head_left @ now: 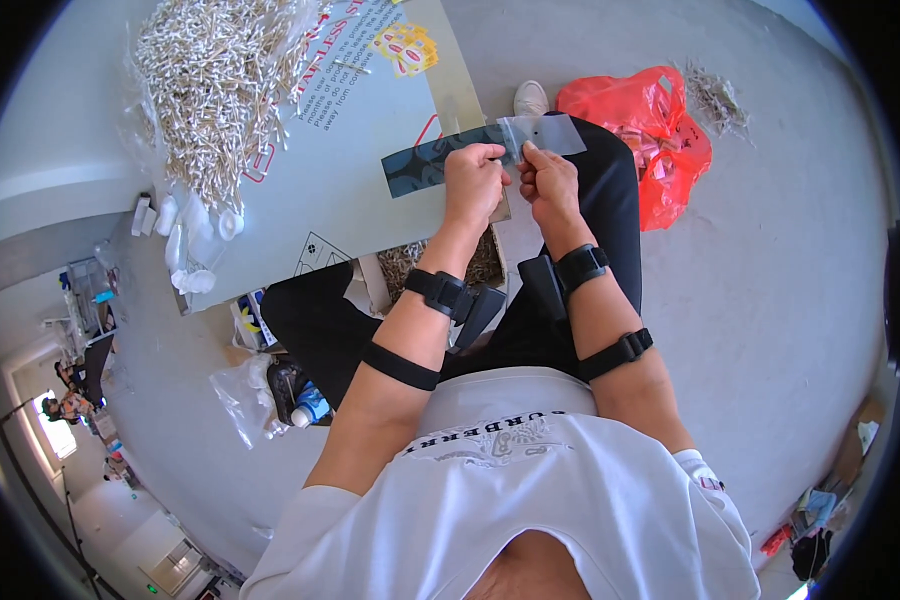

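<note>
My two hands are close together over the table's right edge, holding a long, narrow plastic bag [415,172]. Its left part is dark and see-through and reaches over the tabletop; its right end is a clear, pale flap with a small hole. My left hand [475,180] is closed, thumb and fingers pinching the bag near its middle. Beside it my right hand [550,182] pinches the bag by the base of the clear flap. Whether anything is inside the bag I cannot tell. A big heap of white-tipped cotton swabs [210,90] lies on clear plastic at the far left.
Small white containers [192,250] stand at the left corner of the printed table [300,215]. Below its near edge sits an open box [485,260] of brownish pieces. Right of my leg a red plastic bag [660,185] rests on the floor, with loose swabs [715,100] beyond it.
</note>
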Demonstrator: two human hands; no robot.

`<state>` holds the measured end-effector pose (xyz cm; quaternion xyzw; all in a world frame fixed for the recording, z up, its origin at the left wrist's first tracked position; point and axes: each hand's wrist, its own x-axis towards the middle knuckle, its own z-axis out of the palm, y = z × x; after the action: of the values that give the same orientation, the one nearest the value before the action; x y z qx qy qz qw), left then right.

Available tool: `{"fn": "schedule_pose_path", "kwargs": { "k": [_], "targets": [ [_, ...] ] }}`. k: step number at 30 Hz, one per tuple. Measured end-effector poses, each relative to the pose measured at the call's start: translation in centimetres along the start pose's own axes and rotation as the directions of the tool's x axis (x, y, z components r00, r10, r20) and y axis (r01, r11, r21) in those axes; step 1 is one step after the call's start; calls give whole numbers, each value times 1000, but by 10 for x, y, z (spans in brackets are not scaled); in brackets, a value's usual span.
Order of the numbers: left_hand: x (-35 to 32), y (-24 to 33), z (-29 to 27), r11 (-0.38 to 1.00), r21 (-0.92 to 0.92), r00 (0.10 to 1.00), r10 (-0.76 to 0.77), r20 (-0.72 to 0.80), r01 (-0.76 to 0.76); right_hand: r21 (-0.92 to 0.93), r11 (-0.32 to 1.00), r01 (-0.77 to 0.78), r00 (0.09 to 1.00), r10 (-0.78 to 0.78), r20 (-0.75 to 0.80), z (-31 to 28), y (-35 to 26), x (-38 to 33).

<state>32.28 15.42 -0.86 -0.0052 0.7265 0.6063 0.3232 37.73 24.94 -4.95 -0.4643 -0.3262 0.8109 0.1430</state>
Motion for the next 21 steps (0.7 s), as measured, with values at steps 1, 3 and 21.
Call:
{"fn": "schedule_pose_path", "kwargs": {
  "k": [1,3,21],
  "targets": [
    [2,-3,0,996,63,998,60,21,-61,-6,999,-37,999,37,2,2,0,-1],
    [4,-6,1,984,126,992,118,49,-123,-21,999,-35,999,35,2,3,0,-2],
    [6,26,23,979,-39,951,-185,249,200,-125,863,489,865,-498,-57,-6,-2,8]
  ]
}}
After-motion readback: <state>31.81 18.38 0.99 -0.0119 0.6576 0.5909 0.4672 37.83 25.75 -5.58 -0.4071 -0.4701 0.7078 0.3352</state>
